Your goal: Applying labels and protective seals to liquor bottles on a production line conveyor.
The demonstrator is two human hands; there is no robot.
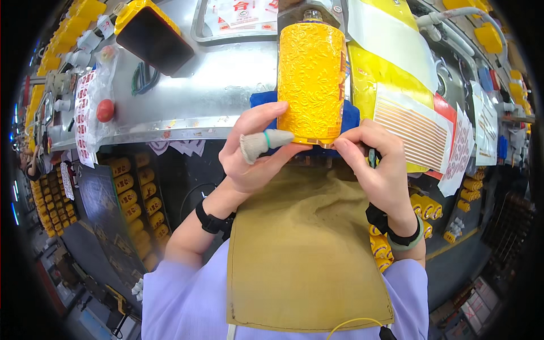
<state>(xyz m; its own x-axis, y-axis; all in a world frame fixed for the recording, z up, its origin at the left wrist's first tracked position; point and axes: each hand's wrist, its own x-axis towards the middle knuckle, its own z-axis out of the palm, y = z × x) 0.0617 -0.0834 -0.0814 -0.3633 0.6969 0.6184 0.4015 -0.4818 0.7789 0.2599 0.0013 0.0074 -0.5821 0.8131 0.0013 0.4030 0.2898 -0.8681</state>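
A yellow embossed bottle [310, 79] lies on a folded blue cloth [263, 101], its clear neck pointing away and its base toward me. My left hand [256, 144] steadies the base from the left; a grey finger cover with a green band is on one finger. Along the base edge runs a thin gold strip [313, 141]. My right hand [375, 156] pinches the strip's right end between thumb and forefinger. A small dark object [372, 157] shows by the right palm, too hidden to name.
A sheet of gold strips [411, 122] lies on yellow sheets to the right. At the left of the metal table [215, 107] are a dark phone-like slab [154, 41], a red ball [105, 110] and a label sheet [85, 113]. A metal tray [199, 25] stands behind.
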